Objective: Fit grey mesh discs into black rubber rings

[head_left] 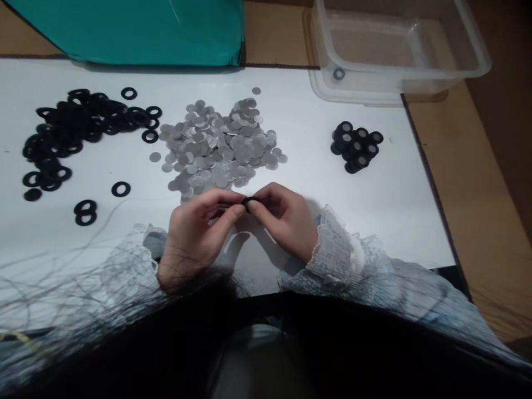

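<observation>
Between my two hands, close to the near side of the white board, is a small black ring (251, 204). The fingers of my left hand (199, 230) pinch its left side, and those of my right hand (286, 219) pinch its right side, thumbs toward me. My fingers partly cover the ring, so I cannot tell whether a disc sits in it. Just beyond my hands lies a spread heap of flat silver-grey discs (220, 147). A pile of black rings (78, 124) lies to the left, with a few loose ones nearer me.
Black pieces with grey centres (357, 145) stand clustered on the right. Behind them is a clear plastic tub (399, 77), with one ring (339, 73) showing at its front. A teal bin or bag (166, 33) stands at the back left. The white board (316, 160) rests on a brown surface.
</observation>
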A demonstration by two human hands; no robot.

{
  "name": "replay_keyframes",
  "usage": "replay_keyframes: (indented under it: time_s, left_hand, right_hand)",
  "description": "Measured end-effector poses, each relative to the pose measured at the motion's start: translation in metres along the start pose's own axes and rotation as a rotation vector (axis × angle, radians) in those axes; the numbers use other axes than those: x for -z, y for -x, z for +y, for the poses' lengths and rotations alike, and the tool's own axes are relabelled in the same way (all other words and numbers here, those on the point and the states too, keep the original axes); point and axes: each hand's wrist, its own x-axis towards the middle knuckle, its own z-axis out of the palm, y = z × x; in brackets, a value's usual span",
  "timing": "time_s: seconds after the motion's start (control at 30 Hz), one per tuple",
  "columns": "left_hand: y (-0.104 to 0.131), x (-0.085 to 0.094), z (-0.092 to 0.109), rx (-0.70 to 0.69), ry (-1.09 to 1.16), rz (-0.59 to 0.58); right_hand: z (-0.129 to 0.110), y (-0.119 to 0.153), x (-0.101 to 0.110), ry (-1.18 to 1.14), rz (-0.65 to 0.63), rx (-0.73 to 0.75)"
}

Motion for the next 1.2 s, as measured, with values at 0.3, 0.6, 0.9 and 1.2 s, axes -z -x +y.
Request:
replay_keyframes:
  time_s: [0.3, 0.6, 0.9, 1.2]
  left_hand:
    - [-0.006, 0.005, 0.001, 0.114, 0.115, -0.108]
    - [-0.006, 0.000, 0.003, 0.165, 0.124, -0.055]
    - [0.000, -0.001, 0.001, 0.069, 0.043, -0.018]
    - [-0.005, 0.002, 0.000, 0.089, 0.018, -0.054]
  right_hand:
    - [-0.001, -0.008, 0.012, 0.018, -0.198, -0.059]
    - [-0.003, -0.005, 0.010, 0.039, -0.121, -0.062]
    - [-0.002, -0.002, 0.003, -0.061, -0.048, -0.109]
    - [0.002, -0.005, 0.003, -0.068, -0.130, -0.110]
